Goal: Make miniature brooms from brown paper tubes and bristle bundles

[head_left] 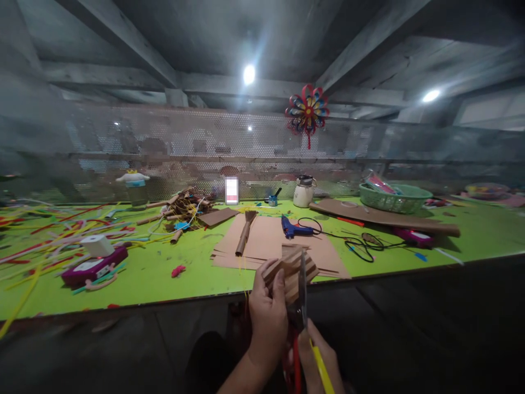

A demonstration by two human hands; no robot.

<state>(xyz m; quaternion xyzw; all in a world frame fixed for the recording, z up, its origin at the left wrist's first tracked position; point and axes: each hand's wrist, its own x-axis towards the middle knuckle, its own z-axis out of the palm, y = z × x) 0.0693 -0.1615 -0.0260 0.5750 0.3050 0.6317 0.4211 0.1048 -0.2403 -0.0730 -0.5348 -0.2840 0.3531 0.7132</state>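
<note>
My left hand (267, 309) is closed on a folded piece of striped brown paper (292, 280), thumb on the near face, just in front of the table edge. My right hand (322, 358) grips scissors (303, 287) with red and yellow handles. Their blades point upward at the right part of the paper; I cannot tell whether they are cutting into it. Beyond my hands, brown paper sheets (264, 235) lie stacked on the table. On them rest a rolled brown paper piece with a fringed end (245, 235) and a blue glue gun (297, 229).
Left on the green table (156, 276) are a purple power strip (94, 266), scattered coloured strips and a pile of brown paper rolls (186, 205). At the back stand a white jug (303, 192) and a green basket (396, 200). A black cord (356, 241) runs right.
</note>
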